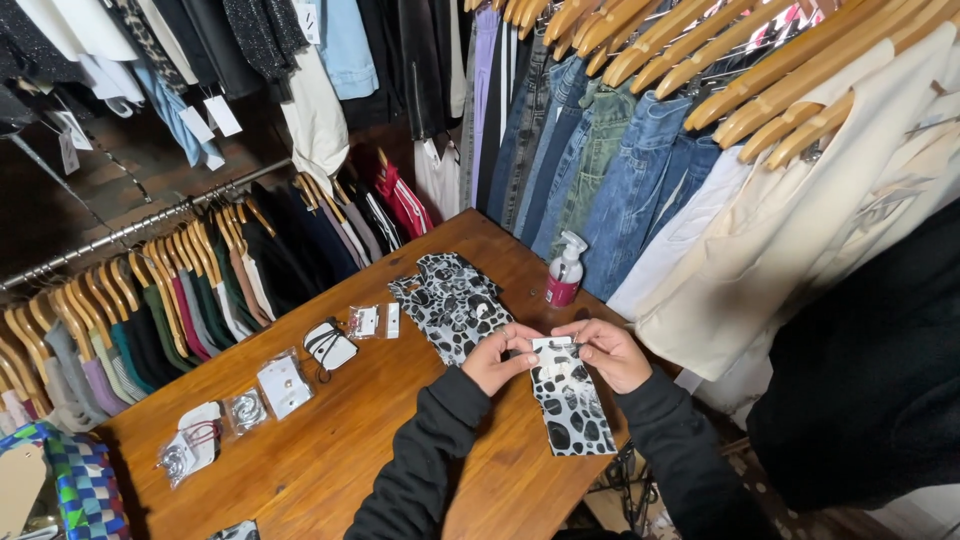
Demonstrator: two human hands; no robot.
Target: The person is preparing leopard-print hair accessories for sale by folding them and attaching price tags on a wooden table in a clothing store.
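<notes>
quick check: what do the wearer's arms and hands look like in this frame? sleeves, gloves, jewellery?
Both arms are in long black sleeves of soft, sweatshirt-like fabric with ribbed cuffs at the wrists. The left hand and right hand are bare: no gloves. No rings, watch or bracelets show, though the cuffs cover the wrists. No markings visible on the sleeves.

My left hand (497, 360) and my right hand (608, 354) are close together in front of me, fingers bent and pinching, thumbs on top, both forearms in dark sleeves.
</notes>
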